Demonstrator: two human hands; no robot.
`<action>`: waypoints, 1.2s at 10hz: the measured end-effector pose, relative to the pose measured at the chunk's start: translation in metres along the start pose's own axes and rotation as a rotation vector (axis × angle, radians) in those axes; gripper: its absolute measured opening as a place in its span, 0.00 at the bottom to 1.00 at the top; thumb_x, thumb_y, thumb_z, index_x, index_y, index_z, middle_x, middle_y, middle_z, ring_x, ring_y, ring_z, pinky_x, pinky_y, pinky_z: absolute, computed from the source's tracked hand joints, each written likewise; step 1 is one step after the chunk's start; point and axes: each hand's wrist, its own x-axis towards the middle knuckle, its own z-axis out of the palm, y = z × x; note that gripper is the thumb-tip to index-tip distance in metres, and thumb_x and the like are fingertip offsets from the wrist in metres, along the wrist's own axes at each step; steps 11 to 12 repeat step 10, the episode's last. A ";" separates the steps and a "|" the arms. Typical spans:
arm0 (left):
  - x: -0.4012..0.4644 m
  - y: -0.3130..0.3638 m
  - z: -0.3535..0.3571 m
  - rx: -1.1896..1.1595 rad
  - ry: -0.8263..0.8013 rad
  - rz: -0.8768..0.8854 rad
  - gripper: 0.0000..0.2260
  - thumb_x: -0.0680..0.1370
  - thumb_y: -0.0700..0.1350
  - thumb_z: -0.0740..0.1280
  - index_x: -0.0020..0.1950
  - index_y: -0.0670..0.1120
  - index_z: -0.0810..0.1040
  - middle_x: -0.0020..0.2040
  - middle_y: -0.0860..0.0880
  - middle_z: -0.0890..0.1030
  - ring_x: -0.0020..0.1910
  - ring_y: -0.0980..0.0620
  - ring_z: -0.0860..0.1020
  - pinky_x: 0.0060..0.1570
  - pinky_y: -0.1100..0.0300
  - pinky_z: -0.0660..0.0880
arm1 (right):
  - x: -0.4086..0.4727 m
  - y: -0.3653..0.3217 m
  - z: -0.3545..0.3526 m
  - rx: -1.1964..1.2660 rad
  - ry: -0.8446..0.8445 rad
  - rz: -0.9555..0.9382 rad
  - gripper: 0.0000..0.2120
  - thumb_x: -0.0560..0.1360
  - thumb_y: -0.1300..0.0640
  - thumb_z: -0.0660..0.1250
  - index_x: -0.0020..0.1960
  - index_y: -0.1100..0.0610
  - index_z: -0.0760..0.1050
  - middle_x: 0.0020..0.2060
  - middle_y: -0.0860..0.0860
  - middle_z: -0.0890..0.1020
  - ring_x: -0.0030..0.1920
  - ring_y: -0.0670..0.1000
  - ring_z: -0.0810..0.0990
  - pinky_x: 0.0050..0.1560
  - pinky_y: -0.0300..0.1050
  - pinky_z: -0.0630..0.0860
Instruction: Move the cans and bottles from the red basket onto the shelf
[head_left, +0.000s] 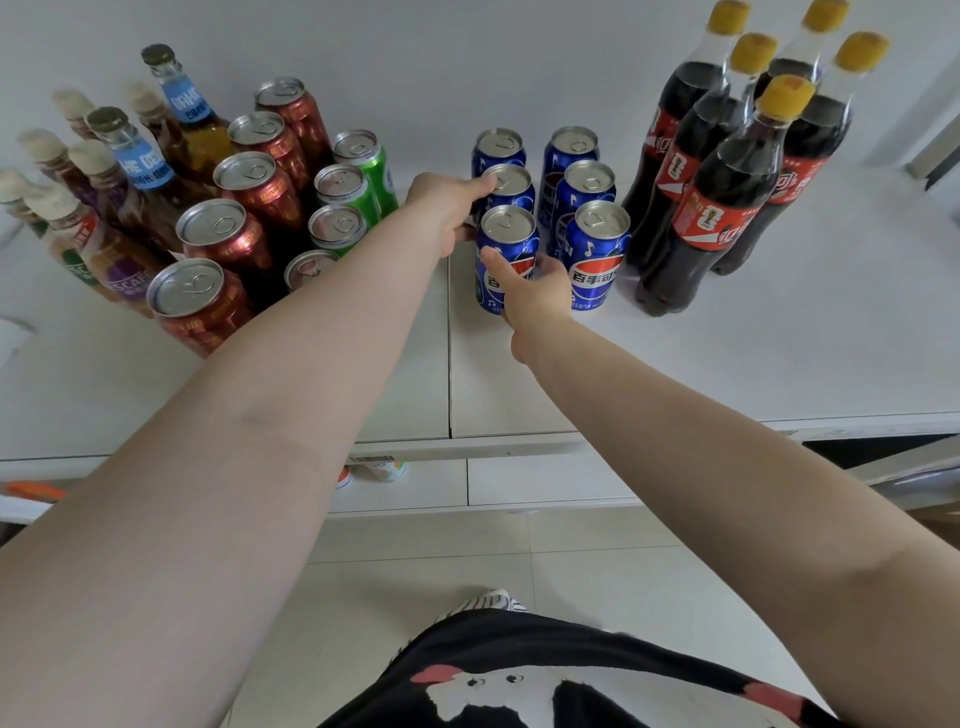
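Six blue cola cans stand in two rows on the white shelf top. My right hand is wrapped around the front blue can of the left row, thumb across its label. My left hand reaches in from the left, its thumb on the rim of the middle blue can and its fingers down that can's left side. The front right blue can stands untouched beside my right hand. The red basket is out of view.
Several dark red cans and green cans stand left of my left arm, with glass and coffee bottles behind them. Tall cola bottles with yellow caps stand at the right. The shelf's front edge lies under my forearms.
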 end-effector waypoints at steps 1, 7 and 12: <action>-0.002 0.001 0.002 0.015 0.001 0.011 0.19 0.70 0.45 0.75 0.57 0.39 0.78 0.52 0.42 0.83 0.46 0.45 0.84 0.39 0.52 0.83 | 0.002 0.000 0.001 0.001 0.002 -0.011 0.33 0.68 0.49 0.76 0.69 0.54 0.66 0.61 0.51 0.77 0.61 0.53 0.76 0.61 0.55 0.76; -0.024 0.003 0.003 0.139 -0.001 0.056 0.17 0.74 0.50 0.71 0.59 0.43 0.78 0.52 0.45 0.83 0.49 0.47 0.82 0.52 0.50 0.81 | 0.003 -0.001 -0.004 -0.027 -0.046 -0.007 0.35 0.70 0.49 0.74 0.72 0.54 0.63 0.65 0.52 0.74 0.65 0.54 0.73 0.62 0.56 0.75; -0.042 -0.004 -0.001 0.162 0.092 0.106 0.11 0.79 0.54 0.63 0.53 0.48 0.76 0.44 0.52 0.77 0.52 0.49 0.77 0.59 0.53 0.75 | -0.008 0.014 -0.018 -0.146 -0.086 0.042 0.41 0.70 0.46 0.74 0.75 0.52 0.56 0.70 0.52 0.69 0.65 0.57 0.74 0.64 0.56 0.74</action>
